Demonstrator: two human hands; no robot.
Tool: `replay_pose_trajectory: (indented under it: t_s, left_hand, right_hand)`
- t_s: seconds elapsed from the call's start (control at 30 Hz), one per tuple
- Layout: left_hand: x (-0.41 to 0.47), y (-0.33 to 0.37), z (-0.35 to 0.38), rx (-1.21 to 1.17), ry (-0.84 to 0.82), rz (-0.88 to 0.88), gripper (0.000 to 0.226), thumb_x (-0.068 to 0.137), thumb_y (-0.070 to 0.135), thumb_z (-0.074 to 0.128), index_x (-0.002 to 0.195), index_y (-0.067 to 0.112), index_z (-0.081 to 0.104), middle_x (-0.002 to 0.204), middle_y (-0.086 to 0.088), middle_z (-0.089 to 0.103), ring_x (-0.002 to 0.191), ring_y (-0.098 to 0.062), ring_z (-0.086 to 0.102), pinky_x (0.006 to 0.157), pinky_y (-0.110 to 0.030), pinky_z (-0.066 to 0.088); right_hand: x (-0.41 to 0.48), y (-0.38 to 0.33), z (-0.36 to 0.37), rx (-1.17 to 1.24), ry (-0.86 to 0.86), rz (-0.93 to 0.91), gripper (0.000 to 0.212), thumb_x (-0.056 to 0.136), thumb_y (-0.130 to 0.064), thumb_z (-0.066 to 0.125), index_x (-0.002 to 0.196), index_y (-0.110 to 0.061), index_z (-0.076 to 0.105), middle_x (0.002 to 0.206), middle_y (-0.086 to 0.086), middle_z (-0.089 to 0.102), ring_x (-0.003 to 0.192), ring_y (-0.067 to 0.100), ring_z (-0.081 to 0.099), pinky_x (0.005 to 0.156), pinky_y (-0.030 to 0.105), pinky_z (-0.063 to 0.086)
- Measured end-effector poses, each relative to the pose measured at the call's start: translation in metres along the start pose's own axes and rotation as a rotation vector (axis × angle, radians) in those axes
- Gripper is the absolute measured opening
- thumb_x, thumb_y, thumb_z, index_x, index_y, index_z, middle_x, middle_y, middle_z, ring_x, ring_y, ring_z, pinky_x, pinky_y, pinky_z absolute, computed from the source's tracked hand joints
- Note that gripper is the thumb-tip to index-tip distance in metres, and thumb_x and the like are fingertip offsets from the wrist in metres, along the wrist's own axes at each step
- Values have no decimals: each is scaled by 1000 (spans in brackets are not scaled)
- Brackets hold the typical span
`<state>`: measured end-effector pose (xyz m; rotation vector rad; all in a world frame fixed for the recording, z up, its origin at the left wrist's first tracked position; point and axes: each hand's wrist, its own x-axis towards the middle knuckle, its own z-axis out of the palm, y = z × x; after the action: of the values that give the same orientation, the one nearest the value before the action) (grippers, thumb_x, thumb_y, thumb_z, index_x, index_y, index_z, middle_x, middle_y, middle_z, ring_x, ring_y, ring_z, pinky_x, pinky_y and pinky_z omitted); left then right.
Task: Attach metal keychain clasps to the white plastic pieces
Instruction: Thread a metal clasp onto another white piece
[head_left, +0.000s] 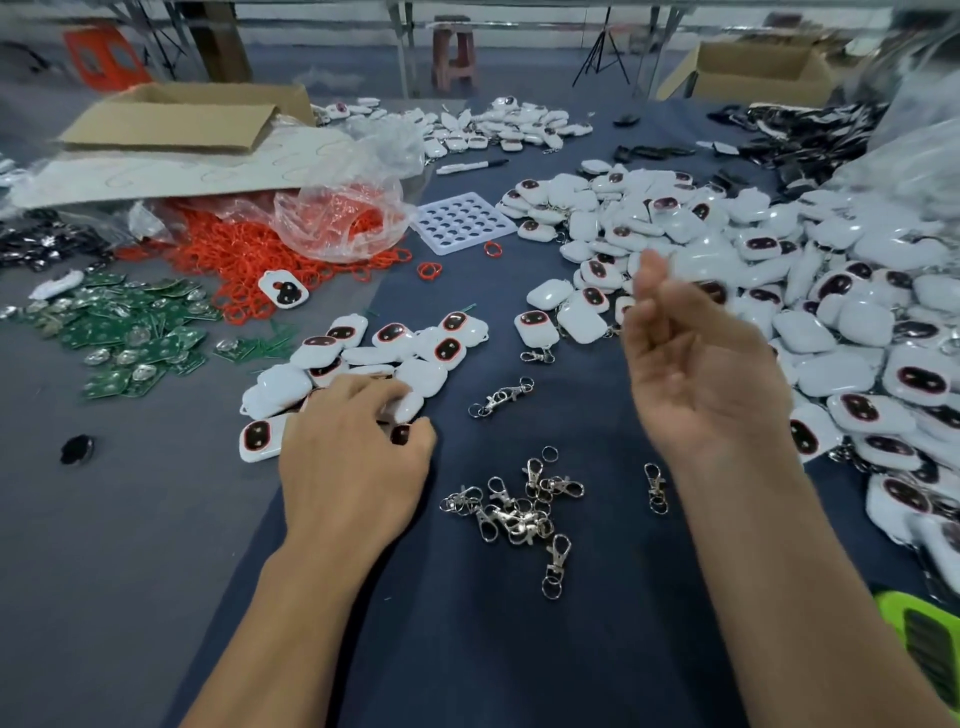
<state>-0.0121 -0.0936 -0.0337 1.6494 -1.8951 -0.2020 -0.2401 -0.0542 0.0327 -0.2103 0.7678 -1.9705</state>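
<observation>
My left hand (353, 457) lies palm down on a small heap of white plastic pieces (395, 343) with dark red-rimmed windows, its fingers curled round one piece (402, 434). My right hand (691, 364) is raised above the cloth, palm turned inward, fingers relaxed and blurred, holding nothing. Between my hands lies a cluster of metal keychain clasps (519, 506). One clasp (498, 397) lies alone further up, another (655, 486) sits to the right near my right wrist. A large pile of white pieces (779, 291), several with clasps attached, fills the right side.
A dark blue cloth (467, 649) covers the table. Orange rings (244, 254) spill from a clear bag, green circuit boards (130, 332) lie at left, and a white perforated tray (462, 221) sits mid-table. A cardboard box (176, 122) stands behind; a green object (919, 629) is at lower right.
</observation>
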Motion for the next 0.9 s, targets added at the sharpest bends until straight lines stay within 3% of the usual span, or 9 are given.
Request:
replay_pose_trajectory:
  t_s: [0.07,0.13,0.23,0.4,0.47,0.57,0.67,0.77,0.9]
  left_hand:
    - [0,1,0,25,-31,23,33,79,38,69,110,32,75,119,11,67,108,-17,58,92,-39,47]
    - [1,3,1,73,-70,49,41,79,41,63,118,32,72,128,9,66,108,-21,56,93,-40,46]
    - [2,4,1,159,-105,98,47,80,41,55,123,31,68,129,6,67,101,-26,56,92,-42,46]
    - [-4,2,1,267,69,121,12,88,35,67,94,31,77,95,6,74,86,-26,57,78,-40,39]
    - [-6,4,1,255,195,108,14,89,35,64,82,28,75,80,6,72,82,-26,54,77,-39,31]
    - [-11,10,4,126,360,241,13,88,32,65,90,27,77,81,8,73,80,-25,53,77,-36,36]
    - [-17,18,11,-94,263,388,21,91,33,62,107,29,75,93,10,71,83,-17,55,73,-31,43]
    - [-19,21,13,-308,133,459,29,94,24,65,121,31,70,106,15,68,92,-7,63,78,-27,51]
    - [-21,23,12,-367,104,460,42,88,11,77,125,29,72,119,19,70,104,0,65,88,-16,50]
  right_hand:
    - [-3,4,2,-78,-62,-47,56,90,18,59,139,-8,55,129,6,69,104,14,76,81,22,58]
    - [-10,26,3,-457,-122,-82,74,88,18,60,148,-23,48,124,0,73,104,14,76,82,23,58]
    - [-23,63,-3,-981,-186,-188,63,85,10,64,125,-38,66,105,-11,78,92,7,76,78,21,58]
    - [-35,87,-22,-1313,-268,-273,46,85,1,62,113,-32,75,99,-21,76,91,-6,69,84,8,52]
    - [-36,87,-25,-1339,-294,-293,42,85,-1,65,111,-32,75,98,-23,75,91,-7,68,83,3,48]
    - [-40,86,-24,-1298,-353,-335,47,83,0,65,112,-36,73,99,-23,75,91,-1,69,81,5,48]
    - [-42,84,-24,-1188,-424,-291,52,81,-2,60,116,-40,69,98,-20,76,88,6,73,79,14,54]
    - [-39,78,-26,-990,-395,-202,38,84,-16,67,115,-36,71,93,-8,79,88,12,75,84,29,59]
    - [-43,70,-29,-927,-381,-263,23,78,-21,80,99,-31,78,89,-7,80,85,10,77,77,20,58]
